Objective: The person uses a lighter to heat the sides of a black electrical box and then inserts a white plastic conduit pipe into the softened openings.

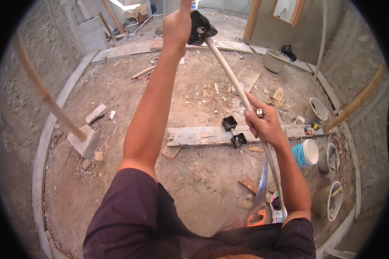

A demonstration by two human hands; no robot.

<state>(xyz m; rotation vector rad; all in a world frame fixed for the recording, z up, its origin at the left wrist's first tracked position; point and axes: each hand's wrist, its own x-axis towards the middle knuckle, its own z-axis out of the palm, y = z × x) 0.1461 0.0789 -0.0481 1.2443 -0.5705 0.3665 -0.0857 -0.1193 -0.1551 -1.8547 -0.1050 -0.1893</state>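
Observation:
My right hand [266, 118], a ring on one finger, is closed round a long pale plastic conduit pipe [230, 73]. The pipe runs slantwise from beside my right forearm up to a black electrical box [202, 26], fixed at its far end. My left hand [176, 33] is raised at the top and closed on the left side of that box; some of its fingers are hidden. On a concrete beam [194, 135] below lie two more black boxes [237, 140] joined by a short piece of pipe. A handsaw [259, 198] with an orange handle is near my lap.
Buckets stand along the right: a blue and white one [305, 153], a grey one [328, 200] and several others. At the left, a bamboo pole [52, 101] rises from a concrete block [83, 141]. Wood scraps and rubble lie over the dirt floor [116, 99]. Rough walls enclose the room.

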